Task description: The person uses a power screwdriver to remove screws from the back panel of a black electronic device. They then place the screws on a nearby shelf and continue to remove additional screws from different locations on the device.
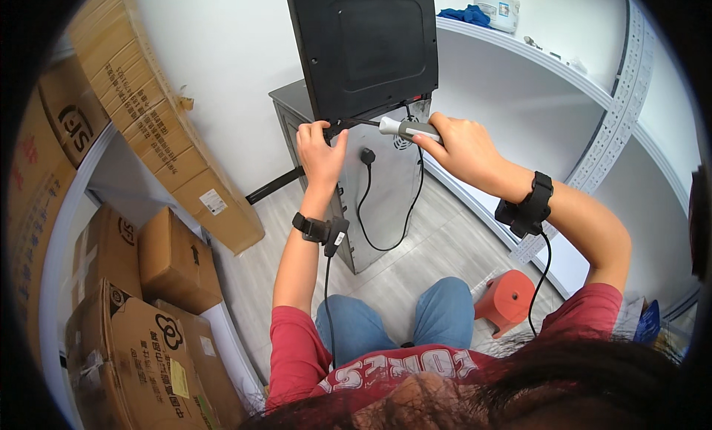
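Observation:
My right hand [466, 147] is wrapped round the handle of a screwdriver [399, 127] with a grey and white grip and a dark shaft. The shaft points left, its tip at the lower left corner of a black panel [371, 48]. That panel stands upright on top of a grey metal cabinet [382, 207]. Close to the tip, my left hand [320, 156] has its fingertips by the dark bracket at that corner, with thumb and index finger apart. Whether the tip sits in a screw is too small to tell. A black cord [361, 219] with a plug hangs along the cabinet.
Cardboard boxes [178, 259] fill shelves on the left, and a long carton [159, 130] leans on the wall. White shelving [541, 59] on the right carries a white appliance [497, 9] and blue cloth [466, 15]. A red stool [508, 300] stands by my knee.

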A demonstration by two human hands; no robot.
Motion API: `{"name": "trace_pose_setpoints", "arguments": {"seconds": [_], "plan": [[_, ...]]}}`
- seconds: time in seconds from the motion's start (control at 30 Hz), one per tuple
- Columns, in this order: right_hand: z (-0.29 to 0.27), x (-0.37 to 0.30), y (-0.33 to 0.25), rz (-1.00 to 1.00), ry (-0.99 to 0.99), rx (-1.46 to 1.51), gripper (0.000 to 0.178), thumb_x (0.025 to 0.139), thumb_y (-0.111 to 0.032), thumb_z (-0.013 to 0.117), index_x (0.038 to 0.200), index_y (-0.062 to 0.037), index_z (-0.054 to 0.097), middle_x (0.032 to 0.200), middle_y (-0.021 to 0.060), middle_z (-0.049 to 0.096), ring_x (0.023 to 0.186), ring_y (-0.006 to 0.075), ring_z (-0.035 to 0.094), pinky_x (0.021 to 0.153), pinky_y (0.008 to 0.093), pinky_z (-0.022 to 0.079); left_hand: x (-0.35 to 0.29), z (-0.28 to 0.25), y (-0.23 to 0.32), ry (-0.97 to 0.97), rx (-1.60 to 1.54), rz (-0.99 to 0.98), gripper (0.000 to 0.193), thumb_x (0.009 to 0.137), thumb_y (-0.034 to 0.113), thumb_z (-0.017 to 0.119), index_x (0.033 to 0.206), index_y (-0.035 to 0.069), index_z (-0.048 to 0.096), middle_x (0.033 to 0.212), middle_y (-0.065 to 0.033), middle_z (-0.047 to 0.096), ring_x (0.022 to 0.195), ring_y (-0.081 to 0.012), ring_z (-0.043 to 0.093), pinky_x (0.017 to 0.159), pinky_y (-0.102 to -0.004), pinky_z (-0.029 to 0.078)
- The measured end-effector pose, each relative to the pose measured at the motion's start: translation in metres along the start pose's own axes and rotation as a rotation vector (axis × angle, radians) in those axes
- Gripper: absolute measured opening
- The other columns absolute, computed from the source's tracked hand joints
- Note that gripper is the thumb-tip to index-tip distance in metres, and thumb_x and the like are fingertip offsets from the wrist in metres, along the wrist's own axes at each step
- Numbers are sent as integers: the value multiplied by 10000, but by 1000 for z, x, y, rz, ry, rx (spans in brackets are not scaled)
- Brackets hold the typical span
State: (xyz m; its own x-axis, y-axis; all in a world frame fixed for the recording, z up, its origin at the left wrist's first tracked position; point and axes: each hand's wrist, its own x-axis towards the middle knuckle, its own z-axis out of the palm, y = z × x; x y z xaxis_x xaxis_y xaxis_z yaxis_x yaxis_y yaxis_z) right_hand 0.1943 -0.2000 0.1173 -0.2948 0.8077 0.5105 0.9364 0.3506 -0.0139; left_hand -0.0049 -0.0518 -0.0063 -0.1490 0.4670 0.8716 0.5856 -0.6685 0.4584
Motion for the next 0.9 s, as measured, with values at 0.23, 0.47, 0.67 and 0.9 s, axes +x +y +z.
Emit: {"name": "trace_pose_setpoints", "arguments": {"seconds": [0.23, 0.47, 0.67, 0.9], "plan": [[1, -6, 2, -19, 3, 11, 403, 886, -384, 542, 753, -5, 501, 594, 175, 573, 564, 363, 572, 534, 448, 446, 1, 2, 5, -55, 4, -36, 161, 742, 145, 706, 792, 15, 624, 811, -95, 527, 822, -273, 527, 724, -382, 424], [2, -10, 9, -40, 31, 30, 405, 885, -388, 540, 756, -6, 500, 600, 178, 574, 562, 365, 573, 533, 449, 451, -1, 5, 9, -49, -14, 21, 148, 752, 150, 696, 783, 11, 656, 728, -87, 517, 720, -234, 526, 656, -349, 433], [0, -9, 10, -40, 27, 17, 399, 884, -381, 543, 756, -6, 497, 602, 177, 576, 562, 359, 575, 534, 444, 453, 0, 5, 17, -37, 0, -10, 155, 770, 158, 680, 792, 6, 656, 733, -92, 523, 701, -239, 530, 642, -355, 433], [0, -10, 12, -22, -16, 15, 396, 887, -381, 542, 763, -7, 497, 613, 175, 580, 564, 354, 577, 529, 434, 454, -2, 13, 8, -77, -14, -58, 117, 811, 124, 628, 809, 8, 646, 767, -95, 519, 763, -265, 526, 685, -379, 424]]}}
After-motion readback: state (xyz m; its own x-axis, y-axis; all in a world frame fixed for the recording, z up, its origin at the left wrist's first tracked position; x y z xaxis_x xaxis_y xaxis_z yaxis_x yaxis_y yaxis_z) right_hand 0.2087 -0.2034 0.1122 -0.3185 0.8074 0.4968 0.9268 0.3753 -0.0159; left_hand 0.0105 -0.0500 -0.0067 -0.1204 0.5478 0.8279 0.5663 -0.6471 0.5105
